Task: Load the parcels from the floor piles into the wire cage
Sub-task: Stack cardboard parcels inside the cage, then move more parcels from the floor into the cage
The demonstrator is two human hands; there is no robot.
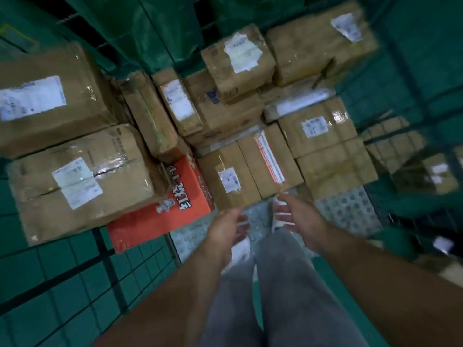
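Brown cardboard parcels with white labels fill the wire cage (390, 136) below me. A brown parcel with a white label (229, 176) lies nearest, beside one with a red-striped label (269, 159). An orange printed box (165, 209) sits at the left under a large taped parcel (80, 181). My left hand (225, 229) hangs just short of the nearest parcel, fingers relaxed and holding nothing. My right hand (298, 214) is beside it, fingers spread, also holding nothing. Neither hand touches a parcel. The picture is blurred.
A green mesh panel (82, 279) runs along the lower left. Green sacks (150, 28) hang at the back of the cage. My grey-trousered legs and white shoes (240, 249) stand on a studded metal floor plate (350, 211). More parcels (436, 176) show through the right mesh.
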